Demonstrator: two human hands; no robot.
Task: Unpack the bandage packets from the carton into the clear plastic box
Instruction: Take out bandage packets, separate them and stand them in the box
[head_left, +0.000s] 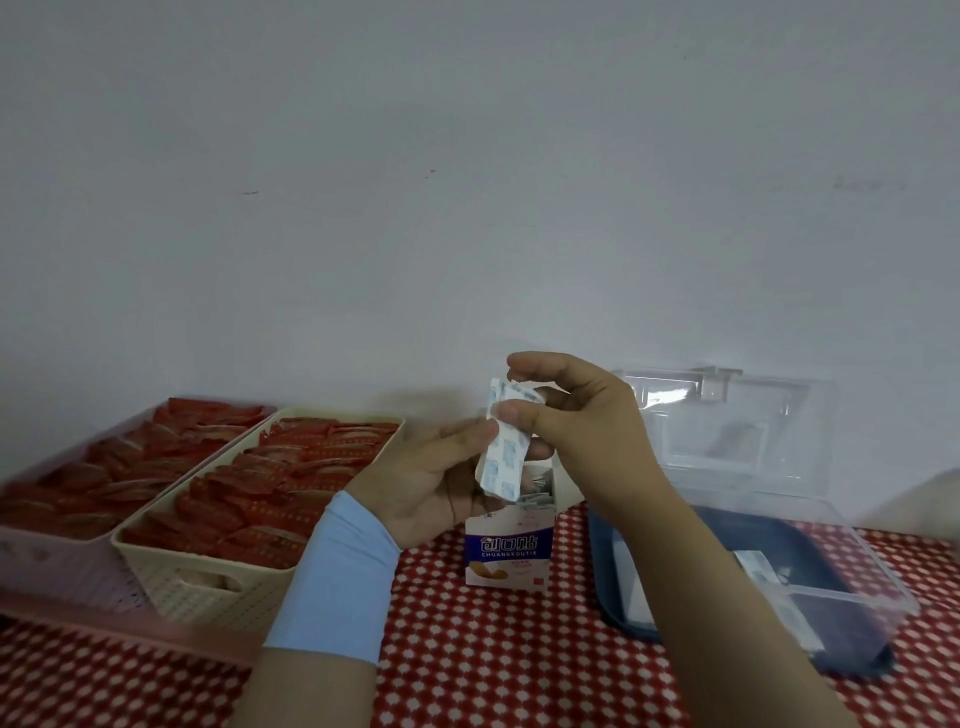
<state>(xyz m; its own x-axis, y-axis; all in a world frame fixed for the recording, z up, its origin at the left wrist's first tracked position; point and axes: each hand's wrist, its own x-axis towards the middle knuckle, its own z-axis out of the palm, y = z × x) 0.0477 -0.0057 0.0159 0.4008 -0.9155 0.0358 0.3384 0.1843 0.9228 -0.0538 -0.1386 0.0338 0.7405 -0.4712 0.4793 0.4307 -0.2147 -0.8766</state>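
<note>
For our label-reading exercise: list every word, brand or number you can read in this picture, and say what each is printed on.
"创口贴": front of the carton.
"CHUANGKOUTIE": just below it on the same face.
Small print lower on the carton: too small to read.
Blue print on the bandage packets: too blurred to read.

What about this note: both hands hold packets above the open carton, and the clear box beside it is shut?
Wrong: the head view shows the box open, lid tilted back. The left hand and right hand do hold packets above the open carton.
</note>
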